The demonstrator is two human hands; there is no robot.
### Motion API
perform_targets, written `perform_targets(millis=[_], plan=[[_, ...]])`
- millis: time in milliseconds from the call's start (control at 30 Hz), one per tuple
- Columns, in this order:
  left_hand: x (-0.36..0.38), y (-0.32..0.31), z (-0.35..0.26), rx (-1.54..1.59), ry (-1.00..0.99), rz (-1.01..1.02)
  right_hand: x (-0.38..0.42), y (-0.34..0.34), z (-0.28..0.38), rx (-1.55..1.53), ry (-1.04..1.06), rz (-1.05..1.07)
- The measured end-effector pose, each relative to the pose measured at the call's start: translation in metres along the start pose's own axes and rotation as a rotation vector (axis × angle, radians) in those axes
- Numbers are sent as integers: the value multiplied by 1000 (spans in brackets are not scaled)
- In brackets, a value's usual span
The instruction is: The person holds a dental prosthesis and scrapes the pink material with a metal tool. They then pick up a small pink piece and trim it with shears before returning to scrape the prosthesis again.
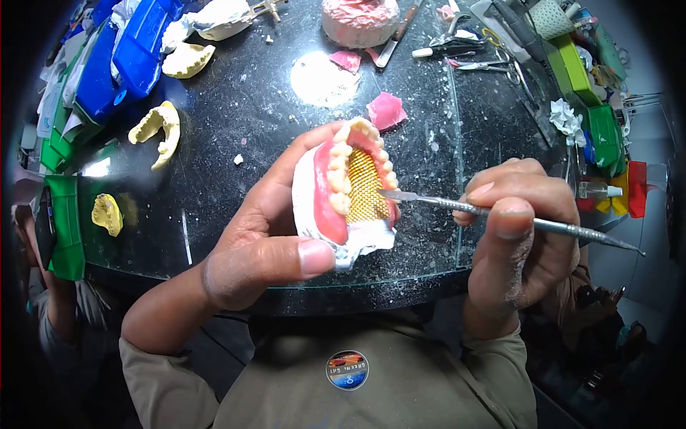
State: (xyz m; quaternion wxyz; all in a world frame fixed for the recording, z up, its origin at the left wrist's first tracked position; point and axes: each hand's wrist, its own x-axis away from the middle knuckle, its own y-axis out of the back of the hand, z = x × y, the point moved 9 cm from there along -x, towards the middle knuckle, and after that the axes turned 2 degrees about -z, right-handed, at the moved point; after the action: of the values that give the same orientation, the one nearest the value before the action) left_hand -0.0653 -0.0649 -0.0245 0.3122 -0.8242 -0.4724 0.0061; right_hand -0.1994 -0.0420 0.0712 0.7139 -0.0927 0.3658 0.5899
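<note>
My left hand (pixel 268 250) is wrapped round a white plaster dental model (pixel 304 193), its thumb along the lower edge. On the model sits a denture with pink wax gums (pixel 330 217) and a row of cream teeth (pixel 337 175). Gold mesh (pixel 364 187) lines the space between the tooth rows. In my right hand (pixel 525 236) a thin metal carving tool (pixel 443 203) is pinched between thumb and fingers. Its flat tip is at the mesh, near the right tooth row; whether it touches cannot be told.
A pink wax piece (pixel 386 111) lies behind the model, near a pink and white block (pixel 359 21). Yellow plaster casts (pixel 166 136) and blue bins (pixel 146 50) stand at left. Scissors and tools (pixel 486 65) lie back right, with a green tray (pixel 605 139) beyond.
</note>
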Motion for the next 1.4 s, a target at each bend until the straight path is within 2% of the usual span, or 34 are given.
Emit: perform_targets(millis=[267,1400], plan=[[1,0,-2,-1,46,-17,2,-4,-5,-17,-14,5],[3,3,-3,7,12,-36,3,-7,-4,-9,6,31]])
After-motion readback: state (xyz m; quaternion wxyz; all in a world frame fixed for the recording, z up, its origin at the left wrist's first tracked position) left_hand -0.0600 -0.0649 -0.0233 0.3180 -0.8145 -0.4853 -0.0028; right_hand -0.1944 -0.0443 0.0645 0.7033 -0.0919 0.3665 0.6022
